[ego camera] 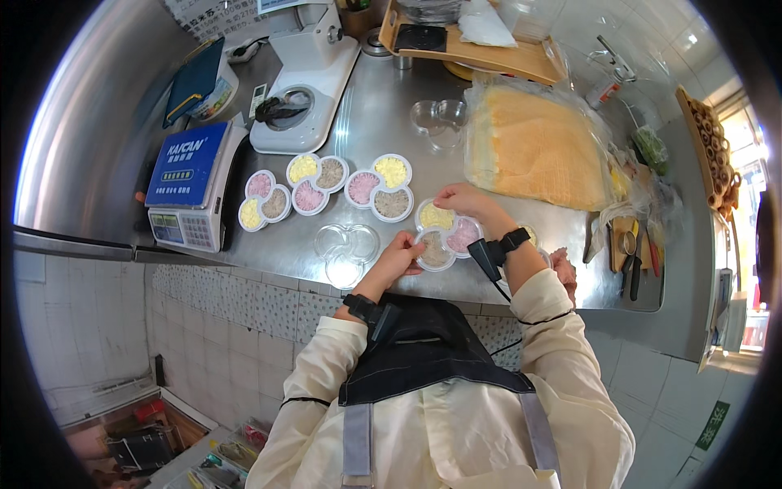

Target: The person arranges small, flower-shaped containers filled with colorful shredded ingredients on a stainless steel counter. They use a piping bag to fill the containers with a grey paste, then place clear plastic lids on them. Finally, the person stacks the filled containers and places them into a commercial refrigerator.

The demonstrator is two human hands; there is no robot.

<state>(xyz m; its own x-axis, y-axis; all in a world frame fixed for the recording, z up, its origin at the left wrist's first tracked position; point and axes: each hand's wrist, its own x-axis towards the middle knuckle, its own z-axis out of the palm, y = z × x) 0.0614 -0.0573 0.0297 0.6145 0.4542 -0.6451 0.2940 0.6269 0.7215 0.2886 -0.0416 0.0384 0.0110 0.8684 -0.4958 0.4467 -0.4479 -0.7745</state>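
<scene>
A white three-lobed plastic container [451, 224] stands near the counter's front edge before me, with yellow, pink and greyish-brown shredded fillings in its round compartments. My left hand [400, 255] grips its left rim beside the greyish-brown compartment. Over the far rim, at the yellow compartment, my right hand [467, 200] has thumb and fingers drawn together; whether they pinch anything is unclear. Three similar filled containers stand to the left: a near one [380, 187], a middle one [316, 182] and a far one [264, 200]. Under my right forearm, another container [529, 235] is mostly hidden.
Clear three-lobed plastic pieces lie at the front [346, 250] and farther back [441, 119]. A weighing scale [186, 183] and white stand machine [299, 91] occupy the left. Rightward are a plastic-wrapped yellow sheet [544, 143] and knives [637, 269]. A wooden tray [476, 52] stands behind.
</scene>
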